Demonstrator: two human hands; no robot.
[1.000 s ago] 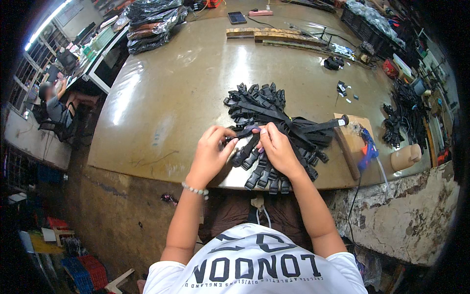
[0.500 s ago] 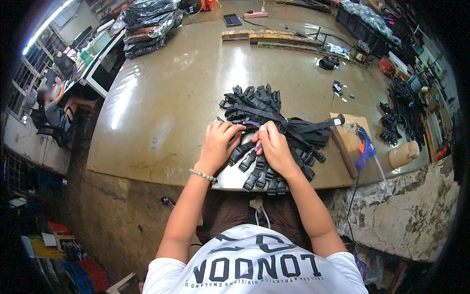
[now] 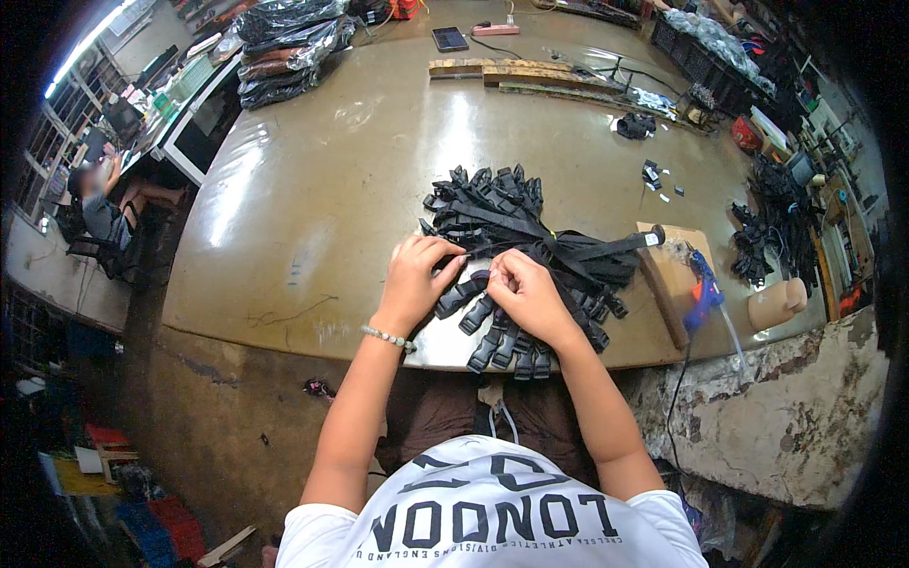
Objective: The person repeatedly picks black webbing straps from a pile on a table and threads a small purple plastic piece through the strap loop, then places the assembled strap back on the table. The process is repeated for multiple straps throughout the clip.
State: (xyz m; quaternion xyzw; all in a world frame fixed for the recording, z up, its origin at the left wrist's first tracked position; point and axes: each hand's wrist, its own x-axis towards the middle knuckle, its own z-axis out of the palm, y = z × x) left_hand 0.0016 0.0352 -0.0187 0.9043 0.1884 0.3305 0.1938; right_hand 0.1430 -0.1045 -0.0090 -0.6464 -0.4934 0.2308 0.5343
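A heap of black webbing straps with plastic side-release buckles (image 3: 511, 213) lies near the table's front edge. At its left side, my left hand (image 3: 414, 281) is closed in a pinch on a black strap. My right hand (image 3: 530, 295) is over the front of the heap, a short way from the left, with thumb and fingertips pressed together. What it pinches is mostly hidden by the fingers. Several black buckles (image 3: 502, 343) fan out below my hands toward the table edge. A rolled strap end with a white label (image 3: 651, 239) sticks out to the right.
A blue glue gun (image 3: 703, 295) rests by a cardboard piece (image 3: 674, 275), its cord hanging over the edge. Right of it stands a tan cup-like object (image 3: 776, 303). Wooden bars (image 3: 530, 74) and bagged goods (image 3: 294, 47) lie farther back. Another person (image 3: 99, 204) sits far left.
My right hand has turned over and moved slightly left and down. The purple strip seen between my hands is now mostly out of sight. My left hand has barely moved.
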